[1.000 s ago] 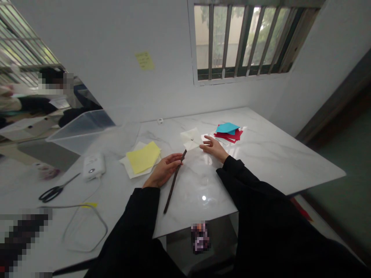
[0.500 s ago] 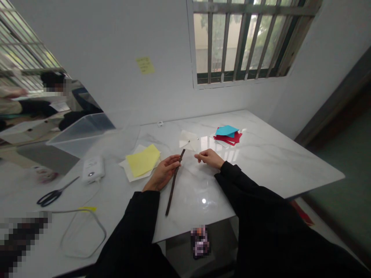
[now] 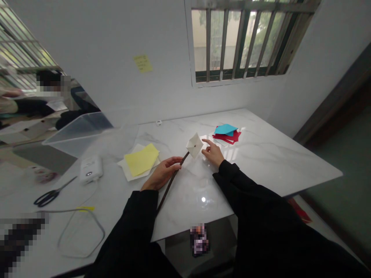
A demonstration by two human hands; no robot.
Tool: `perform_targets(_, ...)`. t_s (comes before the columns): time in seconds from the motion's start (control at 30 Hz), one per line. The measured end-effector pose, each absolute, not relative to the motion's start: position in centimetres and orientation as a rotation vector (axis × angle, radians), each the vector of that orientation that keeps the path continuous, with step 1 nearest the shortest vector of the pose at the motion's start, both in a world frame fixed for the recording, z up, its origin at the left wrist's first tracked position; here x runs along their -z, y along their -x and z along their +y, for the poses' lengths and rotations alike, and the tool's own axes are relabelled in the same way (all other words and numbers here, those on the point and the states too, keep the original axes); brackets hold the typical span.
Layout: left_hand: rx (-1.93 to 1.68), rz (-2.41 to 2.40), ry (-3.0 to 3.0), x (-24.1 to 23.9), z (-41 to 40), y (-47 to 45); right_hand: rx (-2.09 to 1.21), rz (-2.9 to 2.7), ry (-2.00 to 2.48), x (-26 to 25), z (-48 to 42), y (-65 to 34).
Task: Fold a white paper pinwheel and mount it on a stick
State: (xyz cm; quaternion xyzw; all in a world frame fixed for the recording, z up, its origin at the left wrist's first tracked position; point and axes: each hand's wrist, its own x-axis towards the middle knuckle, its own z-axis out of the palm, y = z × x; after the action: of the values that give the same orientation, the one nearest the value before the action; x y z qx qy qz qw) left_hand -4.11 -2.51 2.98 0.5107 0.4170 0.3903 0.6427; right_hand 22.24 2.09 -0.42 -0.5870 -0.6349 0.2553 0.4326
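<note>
Our left hand (image 3: 162,173) is wrapped round the dark stick (image 3: 169,183), fingers and thumb closed on its upper part, and the stick slants up off the marble tabletop (image 3: 261,162) with its lower end running back towards our sleeve. At its tip sits the white paper pinwheel (image 3: 194,145), raised above the surface and tilted, a small pin showing at its centre. Our right hand (image 3: 213,153) grips nothing: the index finger is stretched out to the pinwheel's right edge and the other fingers are loosely curled; whether that fingertip touches the paper, we cannot tell. Left of the left hand lies a yellow sheet (image 3: 141,159) on top of some white ones. Beyond the right hand, well apart from it, rests a stack of red and blue paper (image 3: 227,132). Further left we have a white device (image 3: 91,169), black scissors (image 3: 50,194) and a looped cable (image 3: 81,227), with a clear plastic bin (image 3: 78,131) behind them.
</note>
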Motion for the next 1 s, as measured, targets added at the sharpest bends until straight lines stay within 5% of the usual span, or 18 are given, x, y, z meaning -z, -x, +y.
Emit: perform_targets(1.0,-0.992,0.943,-1.094,-2.75,-2.02,4.41,-0.723,-1.664,1.552,0.25,2.23,-22.32)
